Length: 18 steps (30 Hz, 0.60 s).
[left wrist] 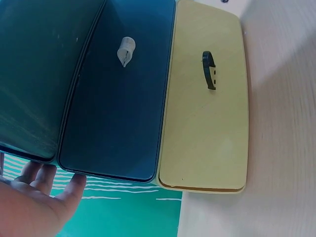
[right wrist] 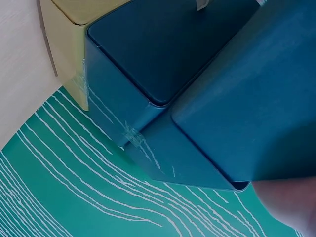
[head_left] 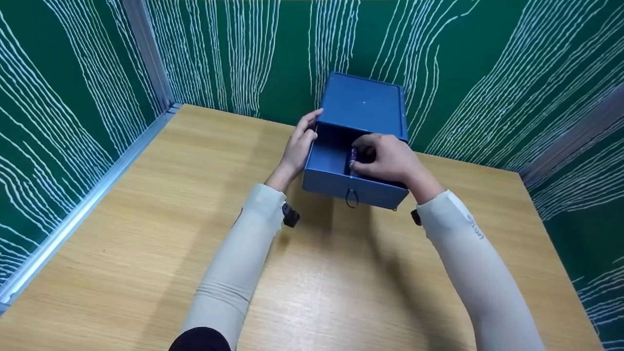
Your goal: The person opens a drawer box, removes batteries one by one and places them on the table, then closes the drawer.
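Note:
A blue drawer box (head_left: 363, 100) stands at the far side of the table with its top drawer (head_left: 326, 183) pulled out. My right hand (head_left: 392, 158) reaches into this drawer and pinches a small, narrow purple item (head_left: 353, 155) between thumb and fingers; its exact kind is too small to tell. My left hand (head_left: 297, 151) rests against the left side of the box, fingers extended. In the left wrist view, the fingertips of my left hand (left wrist: 37, 202) touch the side edge of the stack. Only part of my right hand (right wrist: 291, 202) shows in the right wrist view.
Below the pulled-out drawer are a dark blue drawer (left wrist: 113, 113) with a pale pull tab (left wrist: 126, 49) and a yellow drawer (left wrist: 207, 133) with a black handle (left wrist: 208, 69). A dark loop (head_left: 352, 197) hangs on the top drawer's front. Green panels (head_left: 287, 58) with white lines surround the wooden table (head_left: 195, 161).

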Each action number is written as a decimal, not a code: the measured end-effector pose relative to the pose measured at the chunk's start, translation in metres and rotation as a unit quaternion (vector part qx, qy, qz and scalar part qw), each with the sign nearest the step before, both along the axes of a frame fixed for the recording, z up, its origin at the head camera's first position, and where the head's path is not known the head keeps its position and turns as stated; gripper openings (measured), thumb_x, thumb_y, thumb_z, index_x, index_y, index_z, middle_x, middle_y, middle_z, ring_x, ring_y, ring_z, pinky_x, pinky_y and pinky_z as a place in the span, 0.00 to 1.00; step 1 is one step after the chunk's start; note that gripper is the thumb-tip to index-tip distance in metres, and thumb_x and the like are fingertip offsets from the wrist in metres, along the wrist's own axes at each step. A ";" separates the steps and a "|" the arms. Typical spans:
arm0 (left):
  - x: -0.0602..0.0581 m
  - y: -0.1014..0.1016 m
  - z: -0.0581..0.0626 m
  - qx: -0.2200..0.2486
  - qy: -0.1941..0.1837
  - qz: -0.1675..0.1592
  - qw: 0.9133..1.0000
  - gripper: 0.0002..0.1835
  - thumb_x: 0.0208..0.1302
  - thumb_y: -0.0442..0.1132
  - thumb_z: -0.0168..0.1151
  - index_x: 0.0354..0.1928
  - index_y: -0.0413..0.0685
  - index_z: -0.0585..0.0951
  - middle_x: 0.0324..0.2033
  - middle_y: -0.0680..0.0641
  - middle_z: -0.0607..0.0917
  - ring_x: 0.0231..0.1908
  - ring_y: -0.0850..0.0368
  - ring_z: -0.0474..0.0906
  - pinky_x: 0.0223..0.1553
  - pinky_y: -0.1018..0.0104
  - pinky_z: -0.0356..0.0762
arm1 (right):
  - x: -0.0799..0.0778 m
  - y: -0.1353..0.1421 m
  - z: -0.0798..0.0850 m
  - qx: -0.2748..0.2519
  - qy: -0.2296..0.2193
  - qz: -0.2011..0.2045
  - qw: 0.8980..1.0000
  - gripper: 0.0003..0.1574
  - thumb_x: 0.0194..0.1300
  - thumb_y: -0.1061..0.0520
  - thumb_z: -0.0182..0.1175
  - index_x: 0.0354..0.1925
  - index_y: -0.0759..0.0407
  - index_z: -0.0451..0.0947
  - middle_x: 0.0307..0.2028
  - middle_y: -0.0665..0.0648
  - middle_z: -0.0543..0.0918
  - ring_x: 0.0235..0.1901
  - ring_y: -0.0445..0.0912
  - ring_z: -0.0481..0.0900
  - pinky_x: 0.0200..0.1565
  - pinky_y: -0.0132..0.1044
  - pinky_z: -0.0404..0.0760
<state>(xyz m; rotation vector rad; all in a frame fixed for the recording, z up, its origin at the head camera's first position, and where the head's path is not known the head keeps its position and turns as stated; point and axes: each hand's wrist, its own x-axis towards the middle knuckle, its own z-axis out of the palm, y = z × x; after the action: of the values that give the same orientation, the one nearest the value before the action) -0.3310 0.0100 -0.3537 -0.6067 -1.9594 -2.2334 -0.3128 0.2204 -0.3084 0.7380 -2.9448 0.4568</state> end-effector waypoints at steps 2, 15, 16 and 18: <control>0.000 -0.001 0.000 0.001 0.001 0.000 1.000 0.26 0.60 0.31 0.34 0.62 0.50 0.62 0.60 0.48 0.64 0.57 0.59 0.60 0.59 0.60 0.54 | 0.000 0.000 0.000 -0.007 -0.006 -0.001 1.000 0.28 0.48 0.38 0.59 0.46 0.49 0.74 0.37 0.48 0.77 0.36 0.43 0.74 0.43 0.42 0.74; 0.000 -0.001 0.000 -0.020 0.009 0.009 1.000 0.26 0.59 0.31 0.35 0.61 0.50 0.62 0.60 0.48 0.65 0.57 0.59 0.61 0.58 0.62 0.55 | 0.003 0.004 0.001 -0.045 -0.024 -0.001 0.999 0.28 0.48 0.37 0.58 0.47 0.47 0.73 0.38 0.48 0.77 0.37 0.43 0.74 0.44 0.43 0.74; 0.000 -0.001 0.001 -0.019 0.009 0.009 1.000 0.26 0.59 0.31 0.35 0.61 0.50 0.62 0.60 0.48 0.65 0.57 0.59 0.61 0.58 0.62 0.56 | 0.003 0.004 0.002 -0.049 -0.021 0.000 0.999 0.28 0.48 0.37 0.58 0.46 0.47 0.73 0.38 0.48 0.77 0.37 0.43 0.74 0.44 0.43 0.74; 0.000 -0.002 0.000 -0.015 0.006 0.007 1.000 0.26 0.59 0.31 0.35 0.61 0.50 0.62 0.60 0.48 0.65 0.57 0.59 0.61 0.58 0.63 0.55 | 0.003 0.004 0.002 -0.056 -0.016 0.003 0.998 0.28 0.48 0.38 0.58 0.46 0.48 0.73 0.37 0.48 0.77 0.37 0.43 0.74 0.44 0.43 0.74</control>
<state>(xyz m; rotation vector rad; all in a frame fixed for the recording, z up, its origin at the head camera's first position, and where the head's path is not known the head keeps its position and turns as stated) -0.3311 0.0085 -0.3533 -0.6073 -1.9897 -2.1909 -0.3098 0.2241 -0.3063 0.7321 -2.9187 0.6343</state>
